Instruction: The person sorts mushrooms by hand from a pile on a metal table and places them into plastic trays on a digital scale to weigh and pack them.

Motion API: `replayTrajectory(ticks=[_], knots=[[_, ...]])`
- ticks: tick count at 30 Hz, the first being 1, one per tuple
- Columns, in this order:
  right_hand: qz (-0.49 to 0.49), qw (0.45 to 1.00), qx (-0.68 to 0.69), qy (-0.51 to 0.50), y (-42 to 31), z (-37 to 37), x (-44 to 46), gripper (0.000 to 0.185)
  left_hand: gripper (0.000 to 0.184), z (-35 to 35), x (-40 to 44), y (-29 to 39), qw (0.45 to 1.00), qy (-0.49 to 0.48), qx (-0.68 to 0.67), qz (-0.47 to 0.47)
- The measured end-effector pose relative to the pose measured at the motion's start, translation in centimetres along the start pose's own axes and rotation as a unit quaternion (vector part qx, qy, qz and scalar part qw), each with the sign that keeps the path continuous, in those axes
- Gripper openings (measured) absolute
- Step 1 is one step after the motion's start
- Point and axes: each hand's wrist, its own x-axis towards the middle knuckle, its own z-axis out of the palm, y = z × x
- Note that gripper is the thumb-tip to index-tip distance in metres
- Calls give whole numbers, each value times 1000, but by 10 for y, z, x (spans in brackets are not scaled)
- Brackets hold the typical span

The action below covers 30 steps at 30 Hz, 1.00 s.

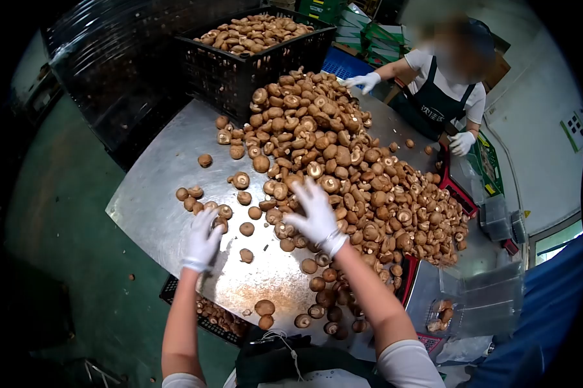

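A large heap of brown shiitake mushrooms (343, 161) covers the middle of a metal table (156, 174). My right hand (317, 213), in a white glove, lies over the heap's near left side with its fingers spread, and no mushroom is gripped in it. To its left, my gloved left hand (202, 239) is low over the table, fingers stretched out. Its fingertips are beside a small cluster of mushrooms (222, 212), perhaps touching one. Several loose mushrooms (246, 229) lie between my two hands, and others are under my right forearm.
A black crate (214, 77) full of mushrooms stands at the table's far side. Across the table is a co-worker (434, 97) in white gloves and a dark apron. Clear plastic boxes (492, 301) sit at right. A lower crate of mushrooms (217, 320) is below the near edge.
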Motion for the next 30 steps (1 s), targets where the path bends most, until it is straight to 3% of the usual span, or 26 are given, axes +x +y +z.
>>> replayTrajectory(ticks=[1, 3, 4, 5, 7, 11, 15, 17, 18, 22, 23, 25, 30], knots=[[17, 998, -51, 33, 22, -6, 9, 80, 46, 26, 13, 1, 999, 3, 13, 40], [73, 985, -158, -11, 51, -1, 13, 78, 51, 68, 37, 22, 996, -26, 43, 75], [80, 986, -146, -19, 72, 23, 9, 78, 57, 92, 45, 25, 992, -42, 75, 88], [103, 985, -140, -15, 71, 38, 5, 79, 61, 109, 51, 33, 992, -56, 60, 97], [105, 972, -181, -110, 37, 37, -1, 76, 63, 125, 50, 46, 985, -112, 106, 72], [77, 988, -122, -53, 11, 54, -37, 74, 71, 112, 20, 51, 977, -114, 171, 62], [31, 984, -129, -120, -27, 65, -63, 78, 78, 85, -27, 36, 962, -166, 215, 17], [22, 994, -58, -85, -43, 79, -73, 75, 79, 77, -49, 31, 965, -149, 217, 8], [5, 987, -113, -111, -59, 78, -76, 74, 80, 77, -61, 23, 972, -116, 203, -1], [-73, 984, -109, -122, -89, 98, -108, 74, 48, 71, -103, 2, 999, 32, 29, -16], [-93, 983, -59, -146, -96, 96, -118, 72, 46, 68, -111, 0, 999, 29, 10, -18], [-84, 969, -96, -210, -104, 88, -138, 70, 48, 73, -132, -15, 998, 22, -35, -50], [-149, 977, -45, -143, -75, 69, -170, 61, 54, 71, -148, -6, 989, 98, -90, -62]])
